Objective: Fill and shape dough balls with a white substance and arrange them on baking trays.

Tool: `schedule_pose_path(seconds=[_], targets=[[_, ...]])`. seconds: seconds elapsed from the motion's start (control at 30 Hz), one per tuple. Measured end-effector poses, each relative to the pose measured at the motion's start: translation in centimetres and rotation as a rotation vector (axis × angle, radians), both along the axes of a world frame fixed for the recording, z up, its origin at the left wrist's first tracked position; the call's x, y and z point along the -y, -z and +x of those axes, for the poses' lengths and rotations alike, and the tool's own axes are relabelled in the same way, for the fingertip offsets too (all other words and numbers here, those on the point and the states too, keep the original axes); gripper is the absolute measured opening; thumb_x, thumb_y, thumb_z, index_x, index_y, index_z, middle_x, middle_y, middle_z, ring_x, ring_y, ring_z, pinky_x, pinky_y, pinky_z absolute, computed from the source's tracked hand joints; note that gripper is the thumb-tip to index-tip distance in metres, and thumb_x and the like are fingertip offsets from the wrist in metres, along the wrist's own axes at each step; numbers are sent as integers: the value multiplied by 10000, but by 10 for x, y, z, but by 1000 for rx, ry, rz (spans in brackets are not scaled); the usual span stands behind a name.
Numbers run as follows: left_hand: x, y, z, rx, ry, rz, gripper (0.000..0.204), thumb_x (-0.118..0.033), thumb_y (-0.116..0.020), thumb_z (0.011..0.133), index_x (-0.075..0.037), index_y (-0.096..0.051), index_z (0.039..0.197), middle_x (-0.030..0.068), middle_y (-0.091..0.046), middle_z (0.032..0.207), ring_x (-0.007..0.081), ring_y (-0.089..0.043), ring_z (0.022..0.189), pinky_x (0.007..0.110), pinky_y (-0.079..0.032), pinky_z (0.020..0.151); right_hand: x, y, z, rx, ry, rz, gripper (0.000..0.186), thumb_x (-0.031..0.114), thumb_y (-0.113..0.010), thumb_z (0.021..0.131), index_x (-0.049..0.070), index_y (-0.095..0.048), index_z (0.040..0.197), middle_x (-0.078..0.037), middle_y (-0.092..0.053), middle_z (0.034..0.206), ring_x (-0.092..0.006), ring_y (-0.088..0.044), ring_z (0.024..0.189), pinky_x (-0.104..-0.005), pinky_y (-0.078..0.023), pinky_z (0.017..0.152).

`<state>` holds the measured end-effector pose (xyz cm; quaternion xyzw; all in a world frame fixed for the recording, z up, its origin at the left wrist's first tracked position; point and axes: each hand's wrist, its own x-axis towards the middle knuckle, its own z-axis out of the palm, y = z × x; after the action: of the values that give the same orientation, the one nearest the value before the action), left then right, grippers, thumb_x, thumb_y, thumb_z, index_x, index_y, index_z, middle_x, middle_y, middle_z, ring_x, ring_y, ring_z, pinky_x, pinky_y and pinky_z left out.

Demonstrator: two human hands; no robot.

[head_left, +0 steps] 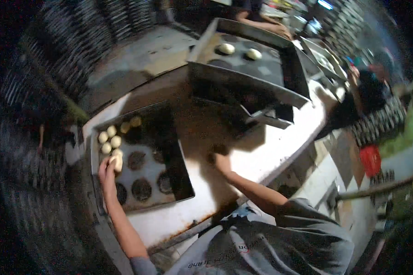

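My left hand (107, 173) is at the left side of a shallow metal tray (187, 176), its fingers closed on a pale dough ball (118, 162). Just beyond it, in the tray's far left corner, sits a cluster of small round dough balls (112, 130). Dark round marks (141, 189) cover much of the tray's bottom. Over the pale worktop (202, 183), to the right of the tray, is my right hand (222, 161). Its fingers are lost in shadow and blur, and no held thing can be made out.
Deep metal trays (261, 75) are stacked at the far right of the worktop; two dough balls (239, 51) lie in the top one. Another person's hand (280, 30) rests behind the stack. A red item (371, 160) stands off to the right, near a bar (381, 188).
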<state>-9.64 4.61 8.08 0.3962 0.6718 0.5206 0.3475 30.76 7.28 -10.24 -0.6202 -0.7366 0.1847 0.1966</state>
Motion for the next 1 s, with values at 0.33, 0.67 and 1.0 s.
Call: schedule_pose_path(seconds=[0.33,0.67,1.0], targets=[[91,46,157,1741,406,174,433,-189,-632,648,-53,-512,1041,142,-489,1066,232,-435,1059,395,-404,887,78,-80,-16,316,-515,174,415,208,-606,650,75,-529,1037,-115,-488,1049,-292,-439,991,-347,-405,838],[117,100,321,1567,370,-37,428,-360,-570,697,-56,-530,996,134,-526,1005,299,-517,866,431,-451,733,-12,-323,224,-767,-956,-78,332,214,-570,771,14,-531,1033,-127,-550,1024,-281,-504,987,-383,-376,862],[77,29,500,1239,235,184,364,-212,-573,774,-15,-517,1075,157,-537,1058,286,-525,919,380,-446,763,-187,-326,277,336,-726,114,406,258,-554,774,78,-484,1132,-137,-454,1192,-298,-424,1104,-415,-343,924]])
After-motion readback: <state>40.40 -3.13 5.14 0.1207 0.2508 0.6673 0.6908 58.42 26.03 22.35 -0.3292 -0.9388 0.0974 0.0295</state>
